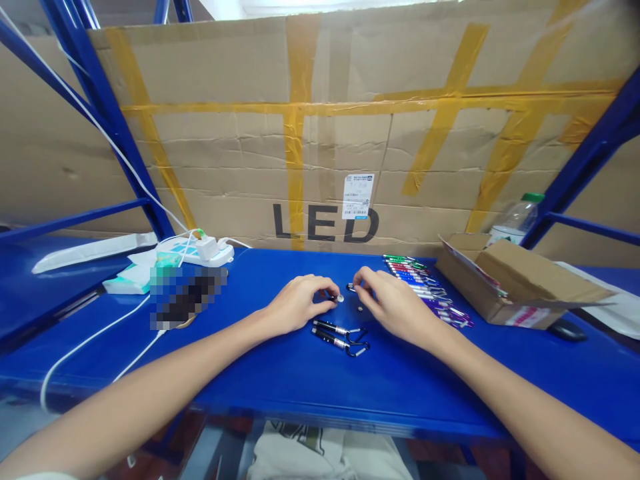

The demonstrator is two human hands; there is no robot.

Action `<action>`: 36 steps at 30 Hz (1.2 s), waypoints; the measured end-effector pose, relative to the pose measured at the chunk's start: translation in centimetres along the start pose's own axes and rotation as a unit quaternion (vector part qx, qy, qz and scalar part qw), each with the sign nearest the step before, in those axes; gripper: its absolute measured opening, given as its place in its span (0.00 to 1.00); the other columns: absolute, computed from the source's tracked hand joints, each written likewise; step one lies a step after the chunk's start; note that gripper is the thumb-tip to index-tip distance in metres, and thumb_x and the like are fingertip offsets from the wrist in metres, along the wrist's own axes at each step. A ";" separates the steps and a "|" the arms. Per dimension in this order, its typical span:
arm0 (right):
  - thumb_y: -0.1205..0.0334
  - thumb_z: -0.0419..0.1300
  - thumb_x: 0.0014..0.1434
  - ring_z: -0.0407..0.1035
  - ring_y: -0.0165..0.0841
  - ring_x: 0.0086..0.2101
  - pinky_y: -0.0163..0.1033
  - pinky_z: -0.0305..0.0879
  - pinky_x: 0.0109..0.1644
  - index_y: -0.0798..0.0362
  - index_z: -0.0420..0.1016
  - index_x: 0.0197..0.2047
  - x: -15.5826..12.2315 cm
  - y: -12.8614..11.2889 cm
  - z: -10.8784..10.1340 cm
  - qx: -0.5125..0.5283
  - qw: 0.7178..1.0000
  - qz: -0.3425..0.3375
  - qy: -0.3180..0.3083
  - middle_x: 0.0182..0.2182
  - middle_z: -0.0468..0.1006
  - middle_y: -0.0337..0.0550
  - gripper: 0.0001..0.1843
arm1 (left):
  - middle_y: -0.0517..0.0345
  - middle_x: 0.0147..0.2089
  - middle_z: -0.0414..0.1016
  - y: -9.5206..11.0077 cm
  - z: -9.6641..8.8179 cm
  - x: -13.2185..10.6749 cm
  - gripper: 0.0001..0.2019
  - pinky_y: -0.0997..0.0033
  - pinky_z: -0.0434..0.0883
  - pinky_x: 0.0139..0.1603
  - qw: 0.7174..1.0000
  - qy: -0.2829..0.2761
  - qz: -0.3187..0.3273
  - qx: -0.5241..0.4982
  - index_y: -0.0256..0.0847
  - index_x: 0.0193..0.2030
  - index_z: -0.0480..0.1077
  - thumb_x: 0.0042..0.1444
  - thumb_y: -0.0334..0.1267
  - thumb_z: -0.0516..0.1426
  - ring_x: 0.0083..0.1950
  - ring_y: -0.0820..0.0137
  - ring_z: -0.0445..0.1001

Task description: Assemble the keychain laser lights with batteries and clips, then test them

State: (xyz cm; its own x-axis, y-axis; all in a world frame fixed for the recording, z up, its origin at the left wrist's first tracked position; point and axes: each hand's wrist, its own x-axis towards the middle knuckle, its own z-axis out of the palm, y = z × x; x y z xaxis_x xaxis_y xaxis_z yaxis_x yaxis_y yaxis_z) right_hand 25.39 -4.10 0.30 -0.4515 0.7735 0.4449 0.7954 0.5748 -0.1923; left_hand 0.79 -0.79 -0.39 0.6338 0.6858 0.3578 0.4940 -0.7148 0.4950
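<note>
My left hand [299,301] rests on the blue table [280,373], its fingers curled around a small dark flashlight body whose silver end [340,298] points right. My right hand [387,298] lies opposite, fingertips pinched on a small dark part [351,288] close to that end. A tiny round piece [359,310] sits on the table between the hands. Two black keychain flashlights with clips [340,337] lie just in front of the hands.
A row of several coloured keychain flashlights [425,290] lies right of my hand, beside an open cardboard box [520,283] and a water bottle [515,219]. A power strip with cables [200,250] and a blurred object [187,297] are at the left. A taped cardboard wall [320,133] stands behind.
</note>
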 end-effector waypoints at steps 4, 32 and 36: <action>0.64 0.58 0.73 0.73 0.40 0.31 0.41 0.58 0.34 0.47 0.65 0.38 -0.1 0.3 0.1 -0.046 0.993 0.015 -0.103 0.31 0.78 0.43 0.10 | 0.58 0.49 0.85 -0.3 0.2 0.0 0.09 0.66 0.72 0.49 0.999 0.001 -0.034 0.003 0.45 0.52 0.80 0.66 0.38 0.65 0.49 0.63 0.81; 0.62 0.53 0.76 0.70 0.40 0.38 0.43 0.64 0.44 0.47 0.59 0.38 -0.2 0.0 0.1 0.030 0.984 0.008 -0.174 0.39 0.74 0.45 0.11 | 0.58 0.50 0.86 -0.1 0.1 0.0 0.11 0.66 0.72 0.50 0.999 -0.009 -0.039 0.007 0.44 0.55 0.79 0.67 0.37 0.65 0.49 0.63 0.81; 0.69 0.56 0.69 0.70 0.39 0.38 0.42 0.66 0.45 0.48 0.60 0.38 -0.4 -0.2 -0.3 0.041 0.982 0.009 -0.183 0.39 0.74 0.44 0.09 | 0.58 0.51 0.86 -0.2 0.1 0.1 0.11 0.66 0.72 0.50 0.999 -0.008 -0.041 0.014 0.45 0.55 0.79 0.68 0.37 0.64 0.50 0.63 0.82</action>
State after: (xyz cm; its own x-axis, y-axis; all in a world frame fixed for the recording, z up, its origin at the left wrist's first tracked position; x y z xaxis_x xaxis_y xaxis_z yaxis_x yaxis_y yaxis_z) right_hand 25.48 -4.58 0.43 -0.5647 0.8194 0.0988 0.7764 0.5680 -0.2732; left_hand 0.77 -0.60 -0.57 0.6003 0.7394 0.3048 0.5598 -0.6606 0.5001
